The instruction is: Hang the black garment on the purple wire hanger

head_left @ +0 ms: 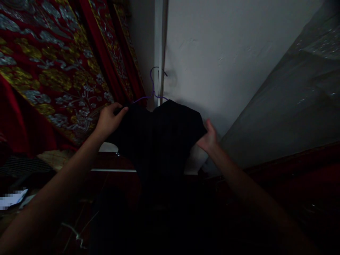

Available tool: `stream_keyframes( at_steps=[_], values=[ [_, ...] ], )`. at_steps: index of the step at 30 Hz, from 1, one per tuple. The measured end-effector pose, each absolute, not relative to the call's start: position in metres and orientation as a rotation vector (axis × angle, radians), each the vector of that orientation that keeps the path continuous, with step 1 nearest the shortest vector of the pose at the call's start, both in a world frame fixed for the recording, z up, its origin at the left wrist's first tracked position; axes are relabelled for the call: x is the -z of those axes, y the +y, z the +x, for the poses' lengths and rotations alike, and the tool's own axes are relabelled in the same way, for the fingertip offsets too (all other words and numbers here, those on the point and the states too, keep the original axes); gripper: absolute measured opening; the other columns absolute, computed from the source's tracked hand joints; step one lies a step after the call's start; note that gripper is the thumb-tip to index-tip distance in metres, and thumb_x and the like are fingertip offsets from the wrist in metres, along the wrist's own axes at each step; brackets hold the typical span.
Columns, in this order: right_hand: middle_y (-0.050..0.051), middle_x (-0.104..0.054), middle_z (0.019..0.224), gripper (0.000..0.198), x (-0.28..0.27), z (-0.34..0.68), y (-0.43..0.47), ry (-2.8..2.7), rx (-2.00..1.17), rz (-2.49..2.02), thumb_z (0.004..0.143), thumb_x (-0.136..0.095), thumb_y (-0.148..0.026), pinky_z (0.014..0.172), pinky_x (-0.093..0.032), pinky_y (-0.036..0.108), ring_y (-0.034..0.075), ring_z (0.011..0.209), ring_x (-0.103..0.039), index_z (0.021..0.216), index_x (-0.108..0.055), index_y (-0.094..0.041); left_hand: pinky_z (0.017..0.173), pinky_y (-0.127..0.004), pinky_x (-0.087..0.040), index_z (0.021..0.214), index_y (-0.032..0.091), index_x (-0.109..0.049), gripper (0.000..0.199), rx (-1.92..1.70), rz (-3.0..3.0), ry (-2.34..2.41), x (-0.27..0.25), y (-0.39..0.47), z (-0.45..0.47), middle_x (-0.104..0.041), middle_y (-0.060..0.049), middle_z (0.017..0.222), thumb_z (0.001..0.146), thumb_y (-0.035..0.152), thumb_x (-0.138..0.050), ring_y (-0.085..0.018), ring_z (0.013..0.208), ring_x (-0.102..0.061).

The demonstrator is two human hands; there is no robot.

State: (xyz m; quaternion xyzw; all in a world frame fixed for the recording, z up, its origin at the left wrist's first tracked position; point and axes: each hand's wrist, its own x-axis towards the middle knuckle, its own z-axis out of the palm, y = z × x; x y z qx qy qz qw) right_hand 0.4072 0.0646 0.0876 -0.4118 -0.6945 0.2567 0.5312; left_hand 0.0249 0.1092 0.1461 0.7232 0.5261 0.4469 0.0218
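A black short-sleeved top (162,138) hangs on a purple wire hanger (153,90) against the wall. Its lower part fades into darkness, so its full length does not show. My left hand (110,118) pinches the cloth at the left shoulder and sleeve, thumb on the front. On the other side, my right hand (208,138) is at the hem of the right sleeve, its thumb raised and its fingers partly hidden behind the cloth. Between both hands the sleeves are spread out sideways.
Red cloth with gold and silver embroidery (53,67) hangs at the left. A pale vertical strip (160,35) runs down the white wall (225,46). Clear plastic sheeting (294,95) covers the right side. A lit screen (12,199) and white string (77,234) lie lower left.
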Motion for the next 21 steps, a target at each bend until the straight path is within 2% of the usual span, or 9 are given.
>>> stream_keyframes(
  at_steps=[1, 3, 5, 6, 11, 13, 16, 19, 21],
  values=[
    [0.010, -0.074, 0.106, 0.060, -0.083, 0.410, 0.069, -1.573, -0.689, -0.965, 0.100, -0.034, -0.068, 0.083, -0.058, 0.041, 0.025, 0.095, -0.072, 0.109, -0.070, -0.021, 0.077, -0.034, -0.050, 0.087, 0.020, -0.068, 0.034, -1.406, 2.244, 1.633, -0.146, 0.108, 0.024, -0.073, -0.006, 0.089, 0.090, 0.052, -0.056, -0.024, 0.082, -0.066],
    [0.009, -0.077, 0.097, 0.056, -0.083, 0.416, 0.074, -1.356, -0.849, -0.930, 0.089, -0.052, -0.073, 0.081, -0.058, 0.044, 0.029, 0.092, -0.073, 0.105, -0.072, -0.023, 0.078, -0.035, -0.050, 0.089, 0.020, -0.068, 0.032, -1.449, 2.256, 1.640, -0.147, 0.106, 0.024, -0.074, -0.006, 0.091, 0.091, 0.049, -0.056, -0.024, 0.083, -0.066],
    [0.007, -0.077, 0.096, 0.047, -0.094, 0.419, 0.076, -1.197, -0.913, -0.905, 0.073, -0.077, -0.060, 0.082, -0.058, 0.043, 0.030, 0.093, -0.073, 0.104, -0.072, -0.024, 0.076, -0.035, -0.049, 0.088, 0.019, -0.068, 0.032, -1.487, 2.247, 1.640, -0.148, 0.103, 0.025, -0.072, -0.006, 0.089, 0.091, 0.048, -0.057, -0.023, 0.082, -0.065],
    [0.006, -0.077, 0.097, 0.046, -0.104, 0.420, 0.076, -1.180, -0.892, -0.904, 0.070, -0.080, -0.054, 0.082, -0.058, 0.043, 0.029, 0.094, -0.073, 0.104, -0.072, -0.024, 0.074, -0.034, -0.048, 0.085, 0.019, -0.067, 0.033, -1.500, 2.229, 1.645, -0.149, 0.102, 0.026, -0.071, -0.006, 0.085, 0.092, 0.049, -0.055, -0.023, 0.079, -0.064],
    [0.009, -0.075, 0.096, 0.057, -0.160, 0.401, 0.071, -1.327, -0.712, -0.927, 0.082, -0.064, -0.069, 0.078, -0.058, 0.042, 0.030, 0.097, -0.071, 0.114, -0.071, -0.023, 0.061, -0.033, -0.039, 0.066, 0.020, -0.053, 0.049, -1.539, 2.147, 1.712, -0.155, 0.096, 0.033, -0.053, -0.002, 0.063, 0.100, 0.054, -0.040, -0.019, 0.063, -0.053],
    [0.009, -0.074, 0.094, 0.061, -0.172, 0.384, 0.058, -1.379, -0.718, -0.915, 0.084, -0.059, -0.074, 0.076, -0.058, 0.040, 0.029, 0.096, -0.071, 0.116, -0.070, -0.023, 0.059, -0.032, -0.037, 0.068, 0.020, -0.054, 0.049, -1.498, 2.173, 1.708, -0.157, 0.095, 0.035, -0.051, -0.001, 0.062, 0.098, 0.057, -0.044, -0.017, 0.062, -0.050],
    [0.006, -0.073, 0.096, 0.062, -0.177, 0.361, 0.021, -1.549, -0.857, -0.837, 0.079, -0.066, -0.075, 0.074, -0.057, 0.036, 0.027, 0.093, -0.071, 0.114, -0.072, -0.025, 0.060, -0.030, -0.036, 0.077, 0.019, -0.058, 0.044, -1.476, 2.196, 1.671, -0.153, 0.092, 0.033, -0.055, 0.000, 0.067, 0.096, 0.057, -0.048, -0.017, 0.065, -0.051],
    [0.006, -0.075, 0.103, 0.057, -0.172, 0.349, -0.013, -2.040, -1.169, -0.638, 0.075, -0.076, -0.068, 0.081, -0.056, 0.036, 0.026, 0.097, -0.071, 0.113, -0.074, -0.025, 0.065, -0.028, -0.038, 0.084, 0.019, -0.059, 0.037, -1.563, 2.224, 1.547, -0.141, 0.087, 0.032, -0.056, 0.001, 0.072, 0.095, 0.054, -0.052, -0.016, 0.069, -0.052],
    [0.007, -0.074, 0.115, 0.049, -0.164, 0.344, -0.022, -2.337, -1.287, -0.452, 0.078, -0.079, -0.055, 0.093, -0.054, 0.037, 0.025, 0.108, -0.069, 0.116, -0.074, -0.024, 0.065, -0.028, -0.039, 0.080, 0.020, -0.056, 0.038, -1.662, 2.220, 1.437, -0.130, 0.082, 0.035, -0.052, 0.001, 0.069, 0.097, 0.053, -0.050, -0.015, 0.066, -0.049]
  ],
)
